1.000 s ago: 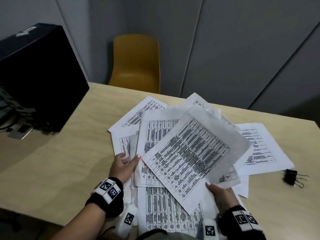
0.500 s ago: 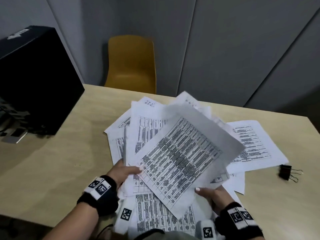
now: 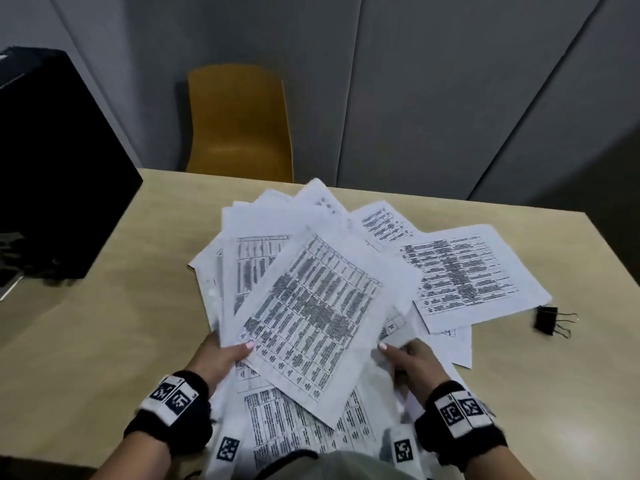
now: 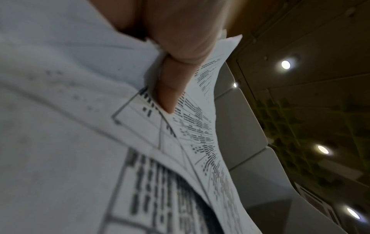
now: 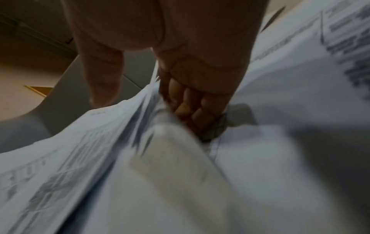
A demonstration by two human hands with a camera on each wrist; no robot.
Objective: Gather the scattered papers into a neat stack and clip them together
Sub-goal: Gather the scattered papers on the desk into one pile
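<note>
Several printed white sheets (image 3: 311,306) are fanned in a loose bundle above the wooden table (image 3: 104,323). My left hand (image 3: 221,355) grips the bundle's lower left edge, thumb on the top sheet; the left wrist view shows the thumb (image 4: 172,88) pinching the sheets (image 4: 190,134). My right hand (image 3: 405,362) holds the lower right edge, thumb above and fingers (image 5: 192,106) curled beneath the papers (image 5: 90,158). More sheets (image 3: 460,271) lie flat on the table to the right. A black binder clip (image 3: 549,320) lies beyond them, untouched.
A black box-like device (image 3: 52,168) stands on the table's left end. A yellow chair (image 3: 239,123) sits behind the far edge against grey wall panels. Bare tabletop shows at the left front and right front.
The held bundle has drawn toward me and fanned more upright. Both hands have shifted closer to the near edge, still gripping the sheets. The clip has not moved.
</note>
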